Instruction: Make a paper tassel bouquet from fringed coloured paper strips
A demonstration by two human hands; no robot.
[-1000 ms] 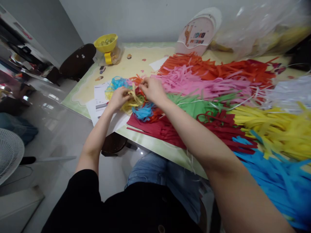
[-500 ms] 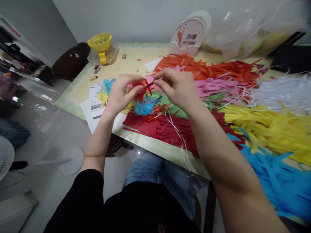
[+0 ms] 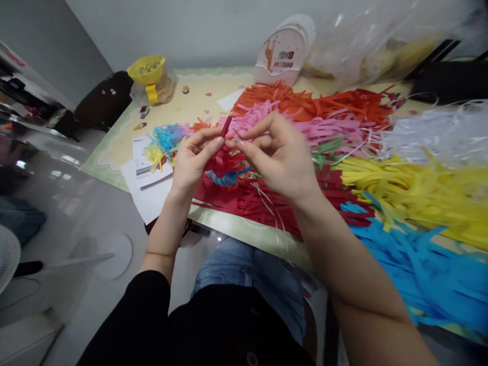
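Observation:
My left hand (image 3: 195, 158) is closed in a pinch on a narrow dark red strip (image 3: 226, 126) that sticks up past the fingertips. Close beside it, my right hand (image 3: 282, 155) pinches thumb to forefinger at a thin end, too fine to name. Loose red strips (image 3: 219, 161) hang under the fingers. Beneath them lie a small blue tuft (image 3: 224, 178) and a pile of dark red fringed strips (image 3: 247, 201), with thin white string (image 3: 271, 201) trailing over the pile. Pink strips (image 3: 331, 129) and orange strips (image 3: 312, 101) lie behind my hands.
Yellow strips (image 3: 419, 195), blue strips (image 3: 438, 272) and white strips (image 3: 430, 134) spread to the right. A colourful tassel bunch (image 3: 168, 136) and printed paper (image 3: 148, 172) lie left. Behind stand a yellow-topped container (image 3: 147, 71), a pink-white holder (image 3: 280, 56) and plastic bags (image 3: 366, 46).
The red strip, earlier stretched between both hands, now points upward from my left hand. Both hands have come slightly nearer me, and the camera view has shifted a little.

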